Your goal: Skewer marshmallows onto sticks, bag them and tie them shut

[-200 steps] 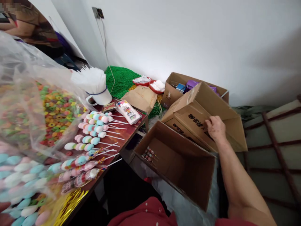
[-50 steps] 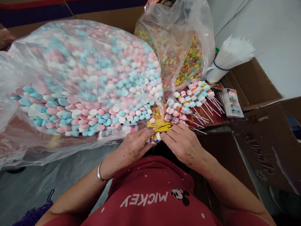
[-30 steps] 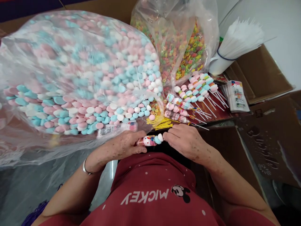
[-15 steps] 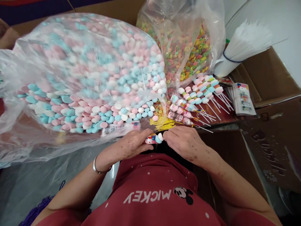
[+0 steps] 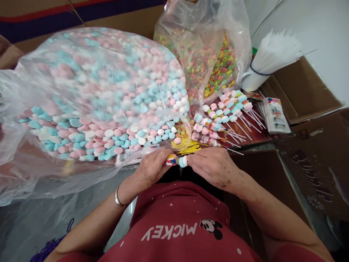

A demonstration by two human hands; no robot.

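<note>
My left hand (image 5: pixel 152 168) is closed on a small printed plastic wrapper (image 5: pixel 171 159). From the wrapper's right end comes a marshmallow skewer (image 5: pixel 183 161), showing a blue and a white marshmallow with a greenish piece beside them. My right hand (image 5: pixel 214 168) pinches the skewer at its white end; the stick itself is hidden by the fingers. Just beyond the hands lies a pile of yellow twist ties (image 5: pixel 188 147). To its right rest several wrapped skewers (image 5: pixel 205 130) closed with ties, and behind them several unwrapped marshmallow skewers (image 5: pixel 231 105) on white sticks.
A large clear bag of pink, blue and white marshmallows (image 5: pixel 109 105) fills the left. Behind stands a bag of candy rings (image 5: pixel 223 69). On the right are a bundle of white sticks (image 5: pixel 280 51), a stack of printed wrappers (image 5: pixel 276 116) and cardboard boxes (image 5: pixel 319 160).
The camera view has shifted slightly, so the table things appear a little further left and lower. More of the skewer shows between the wrapper and my right hand. Both hands keep their hold.
</note>
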